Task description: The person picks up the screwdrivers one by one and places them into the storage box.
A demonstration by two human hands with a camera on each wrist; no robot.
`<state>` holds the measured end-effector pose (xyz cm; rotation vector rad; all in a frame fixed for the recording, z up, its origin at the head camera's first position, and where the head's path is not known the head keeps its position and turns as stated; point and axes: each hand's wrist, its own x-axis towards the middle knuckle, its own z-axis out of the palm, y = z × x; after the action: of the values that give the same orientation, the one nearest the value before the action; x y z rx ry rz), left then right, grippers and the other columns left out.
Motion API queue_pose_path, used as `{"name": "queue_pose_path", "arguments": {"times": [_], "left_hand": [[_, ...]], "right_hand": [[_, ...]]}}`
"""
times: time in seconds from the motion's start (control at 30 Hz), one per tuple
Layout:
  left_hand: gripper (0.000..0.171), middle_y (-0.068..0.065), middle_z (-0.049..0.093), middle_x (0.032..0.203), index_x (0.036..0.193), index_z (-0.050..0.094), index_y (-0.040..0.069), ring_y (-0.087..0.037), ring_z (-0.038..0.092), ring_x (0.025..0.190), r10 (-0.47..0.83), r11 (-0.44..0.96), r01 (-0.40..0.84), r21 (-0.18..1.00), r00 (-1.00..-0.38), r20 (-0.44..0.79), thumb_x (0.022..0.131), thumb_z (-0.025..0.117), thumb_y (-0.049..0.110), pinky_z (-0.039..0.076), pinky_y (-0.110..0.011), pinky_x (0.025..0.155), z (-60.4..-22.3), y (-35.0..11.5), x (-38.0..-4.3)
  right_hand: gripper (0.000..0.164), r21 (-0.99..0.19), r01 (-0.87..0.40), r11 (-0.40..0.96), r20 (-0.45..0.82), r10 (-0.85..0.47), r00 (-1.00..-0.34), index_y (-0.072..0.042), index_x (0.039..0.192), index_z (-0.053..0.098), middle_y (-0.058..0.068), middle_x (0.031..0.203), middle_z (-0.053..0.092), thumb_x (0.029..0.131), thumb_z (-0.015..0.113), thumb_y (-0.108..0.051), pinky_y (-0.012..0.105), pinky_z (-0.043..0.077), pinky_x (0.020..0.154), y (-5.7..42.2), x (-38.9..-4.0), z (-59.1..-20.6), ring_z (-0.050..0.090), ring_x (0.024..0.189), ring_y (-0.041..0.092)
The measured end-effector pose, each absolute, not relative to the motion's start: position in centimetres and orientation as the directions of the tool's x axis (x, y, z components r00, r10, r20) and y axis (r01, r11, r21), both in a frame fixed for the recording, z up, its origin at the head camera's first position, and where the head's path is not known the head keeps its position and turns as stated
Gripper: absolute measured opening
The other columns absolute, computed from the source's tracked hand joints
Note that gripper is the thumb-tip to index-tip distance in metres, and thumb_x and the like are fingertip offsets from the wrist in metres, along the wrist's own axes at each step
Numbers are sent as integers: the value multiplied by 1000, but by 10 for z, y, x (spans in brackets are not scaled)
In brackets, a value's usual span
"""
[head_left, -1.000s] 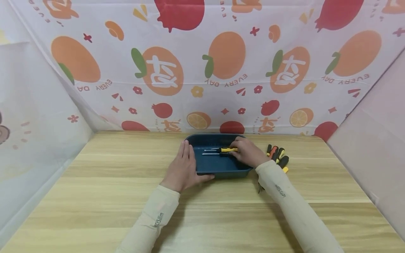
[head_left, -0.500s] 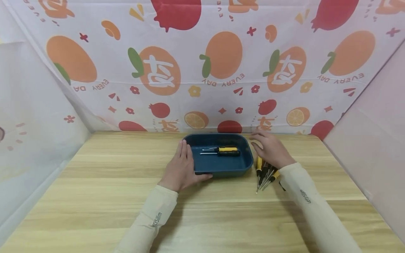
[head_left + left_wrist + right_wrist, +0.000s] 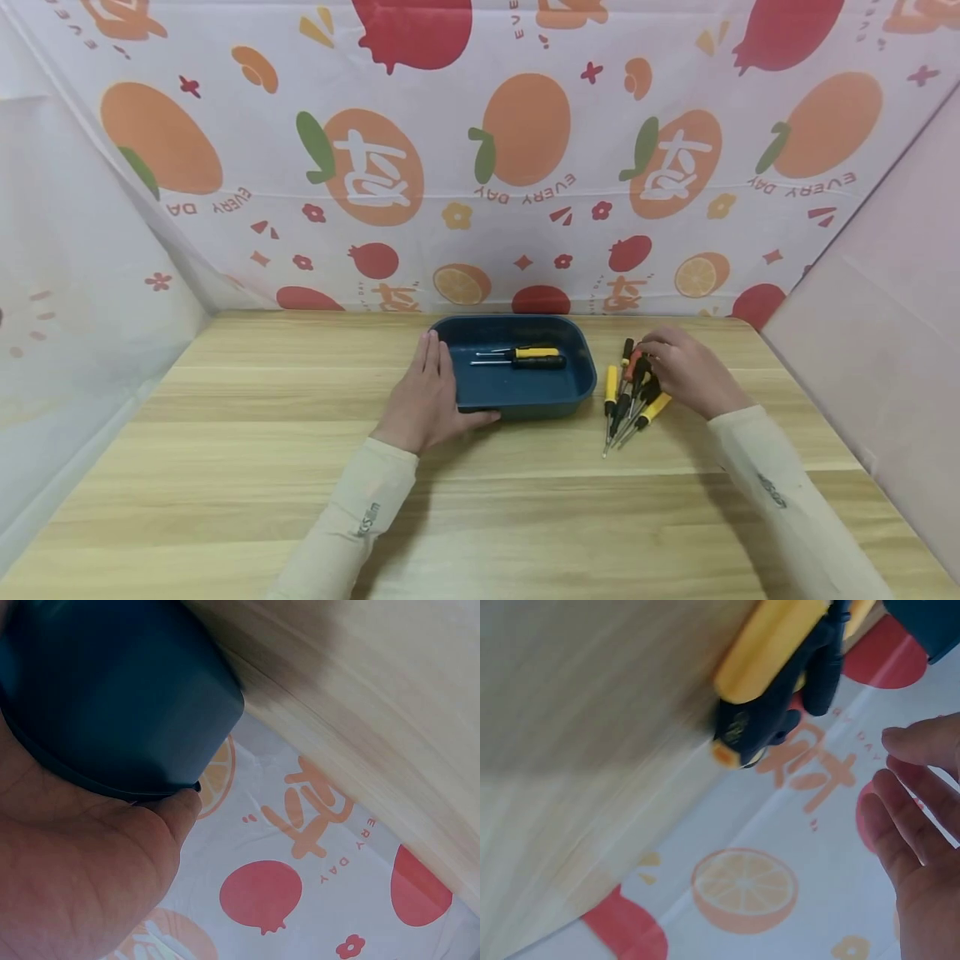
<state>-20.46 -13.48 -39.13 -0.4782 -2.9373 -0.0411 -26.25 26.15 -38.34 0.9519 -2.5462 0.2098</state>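
Note:
My left hand [image 3: 427, 392] lies with straight fingers against the left side of a dark blue tray [image 3: 487, 390], its thumb along the front wall. In the left wrist view, the tray's dark wall [image 3: 142, 712] fills the upper left beside that hand. Inside the tray lie a screwdriver with a yellow handle [image 3: 536, 353] and a black-handled screwdriver [image 3: 540, 363], shafts pointing left. To the tray's right is a pile of several screwdrivers, among them a red-handled one [image 3: 633, 365]. My right hand [image 3: 690, 371] hovers at the pile; the right wrist view shows its loosely bent fingers holding nothing.
A wooden table [image 3: 525, 517] carries everything. Behind it hangs a white fruit-printed cloth [image 3: 450, 250], close to the tray's back. Pale sheets [image 3: 870, 317] close off the sides. A yellow-handled screwdriver [image 3: 611, 385] lies at the pile's left edge, near the tray.
The right hand has left the screwdrivers in the tray, letting go there, and moved right to the pile. The left hand stays on the tray. The head view has shifted slightly.

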Motion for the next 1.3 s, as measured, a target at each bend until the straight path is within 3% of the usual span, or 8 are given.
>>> {"name": "queue_pose_path", "arguments": {"times": [0.3,0.5,1.07,1.3], "left_hand": [[128,-33,31,157,147,37,-16,-46,23,149,307,949,314,10,-935,177,75,56,89,36,-44,115,-391,-137,-204],[130,-34,33,156,146,37,-17,-47,25,148,313,948,320,4,-931,189,75,55,90,35,-44,116,-392,-138,-204],[130,-33,33,155,146,38,-17,-46,26,148,318,946,324,0,-927,198,74,54,90,36,-44,115,-394,-138,-204],[129,-33,34,155,146,39,-17,-46,25,148,319,946,325,-4,-927,195,74,54,90,35,-43,116,-395,-137,-205]], "right_hand": [[25,-70,-617,784,256,-583,-771,2,96,77,13,98,70,74,77,14,49,59,82,277,-250,-388,67,90,32],[29,-132,-602,787,170,-580,-796,-1,92,78,13,101,71,71,71,17,47,59,84,281,-243,-394,69,93,32],[27,-100,-635,766,157,-618,-770,-11,81,72,2,90,69,68,81,11,38,60,70,282,-237,-402,65,78,17],[25,-78,-623,778,153,-609,-779,-10,84,75,3,91,69,69,87,6,40,60,73,284,-235,-405,67,80,20]]}}
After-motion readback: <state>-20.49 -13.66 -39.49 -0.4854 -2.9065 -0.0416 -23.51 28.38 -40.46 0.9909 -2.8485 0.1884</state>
